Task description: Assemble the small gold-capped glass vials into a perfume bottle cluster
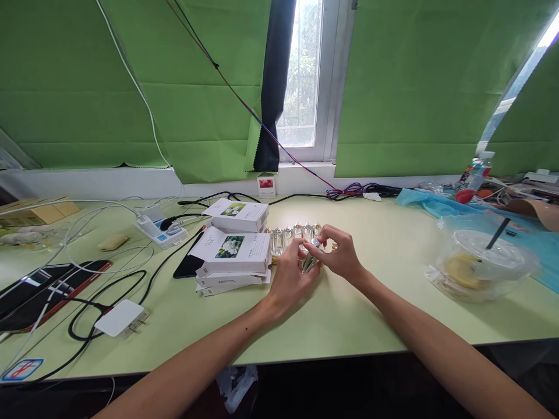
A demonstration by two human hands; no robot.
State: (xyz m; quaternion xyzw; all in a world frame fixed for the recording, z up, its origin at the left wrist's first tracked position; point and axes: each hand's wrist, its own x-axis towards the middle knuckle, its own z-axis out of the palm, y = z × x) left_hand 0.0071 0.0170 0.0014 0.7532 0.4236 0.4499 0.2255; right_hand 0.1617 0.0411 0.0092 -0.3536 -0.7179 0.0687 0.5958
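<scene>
Two bare hands work over a small bottle [309, 263] at a pale green table [371, 326], just to the right of a stack of white boxes [238, 265] printed with a white flower. The left hand [290, 278] is closed around the bottle's body, while the fingertips of the right hand [343, 253] pinch it near its silvery top. Other glass bottles [287, 234] stand upright in a cluster, also to the right of the stack and partly hidden by the fingers. Another white box [244, 216] sits behind the stack, its flap extended.

Handling of the held bottle appears to be partway through: both hands are engaged and it has not been set down. The clustered bottles are out of their boxes and in neither hand, but whether they are finished or waiting cannot be told. The stack's top box has its flap open; what lies inside any of the boxes is hidden, so how much is done overall remains unclear.

A power strip [161, 231] lies to the left of the stack, and a bagged drink cup [480, 262] stands well apart from it on the right.
</scene>
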